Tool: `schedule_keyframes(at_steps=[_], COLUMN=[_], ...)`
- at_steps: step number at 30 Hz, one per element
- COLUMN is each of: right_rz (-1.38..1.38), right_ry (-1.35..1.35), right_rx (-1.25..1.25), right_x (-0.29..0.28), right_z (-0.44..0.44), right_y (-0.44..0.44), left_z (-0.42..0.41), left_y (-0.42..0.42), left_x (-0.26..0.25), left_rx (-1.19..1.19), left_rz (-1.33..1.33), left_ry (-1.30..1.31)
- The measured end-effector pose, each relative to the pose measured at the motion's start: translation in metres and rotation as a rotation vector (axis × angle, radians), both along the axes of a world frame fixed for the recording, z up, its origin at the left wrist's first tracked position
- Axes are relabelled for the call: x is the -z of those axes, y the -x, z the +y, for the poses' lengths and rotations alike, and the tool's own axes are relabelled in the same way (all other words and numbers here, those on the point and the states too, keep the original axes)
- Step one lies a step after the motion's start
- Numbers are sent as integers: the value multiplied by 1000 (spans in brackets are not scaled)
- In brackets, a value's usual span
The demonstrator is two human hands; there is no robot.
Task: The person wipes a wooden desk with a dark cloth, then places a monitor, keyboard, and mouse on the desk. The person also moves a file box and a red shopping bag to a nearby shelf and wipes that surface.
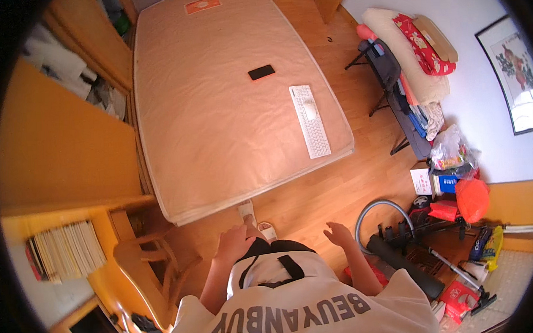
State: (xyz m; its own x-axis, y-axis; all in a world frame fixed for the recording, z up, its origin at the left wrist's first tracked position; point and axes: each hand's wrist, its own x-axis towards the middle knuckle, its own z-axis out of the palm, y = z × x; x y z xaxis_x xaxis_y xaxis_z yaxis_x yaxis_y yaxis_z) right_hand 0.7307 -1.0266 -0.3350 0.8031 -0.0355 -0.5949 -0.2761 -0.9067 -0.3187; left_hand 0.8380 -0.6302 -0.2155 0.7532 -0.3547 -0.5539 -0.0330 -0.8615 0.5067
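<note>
My left hand (235, 243) hangs by my thigh, fingers loosely apart, with nothing seen in it. To the right, over the wooden floor, my right hand (339, 234) is empty, its fingers spread and a little bent. Beyond both hands lies a bare mattress (203, 138) with a pinkish-tan cover. A white keyboard (315, 133) lies near its right edge, with a small white object, perhaps a computer mouse (310, 109), on top. Farther up, a black smartphone (261, 72) with a reddish edge lies flat. An orange label patch (203, 5) is at the far end.
A wooden chair (140, 279) and a shelf with books (67, 251) stand at left, below an open wardrobe (60, 140). At right are a folding bed (392, 80) piled with bedding, bags, a vacuum cleaner hose (362, 220) and a dark rolled mat (404, 265).
</note>
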Motion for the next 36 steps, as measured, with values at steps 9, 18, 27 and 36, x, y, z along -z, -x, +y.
schedule_keyframes(at_steps=[9,18,27,36], right_rz=[128,111,-59,-237], right_ry=[-14,12,115,186], right_rx=[87,-57,281,265], right_x=[37,108,197,262], right_z=[-29,-85,-82,-94], right_y=[-47,-298,-533,-564], left_z=[-3,-68,-178,-216], left_y=[-154,-213,-252,-284], left_x=[-4,21,49,68], left_rx=[141,39,-188,-367], left_rz=[-223,-38,248,292], left_ry=[-35,-77,-28,25])
